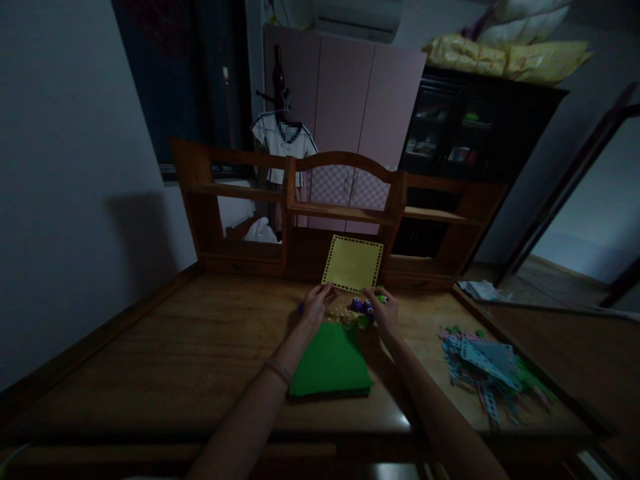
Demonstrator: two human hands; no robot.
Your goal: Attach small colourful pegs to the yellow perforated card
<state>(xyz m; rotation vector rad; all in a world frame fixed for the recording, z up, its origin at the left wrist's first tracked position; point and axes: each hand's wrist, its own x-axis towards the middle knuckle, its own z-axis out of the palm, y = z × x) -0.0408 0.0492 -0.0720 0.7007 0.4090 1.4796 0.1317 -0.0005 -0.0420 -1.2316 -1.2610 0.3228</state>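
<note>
A yellow sheet [353, 263] with a row of dark marks along its border is held up by its lower edge. My left hand [319, 301] pinches its lower left corner; my right hand [384, 309] grips the lower right corner. Just behind and between the hands lie small purple pieces with eyes [357, 304] and a green one [363, 323]. Scattered small yellowish bits [341, 315] lie on the table beside them. Nearer to me, between my forearms, rests a stack of green felt-like sheets [331, 360].
A heap of blue, green and pink cut strips [493, 370] covers the right side of the wooden table [200, 340]. Along the table's back edge stands a wooden shelf unit [345, 212]. A wall [75, 200] borders the left side.
</note>
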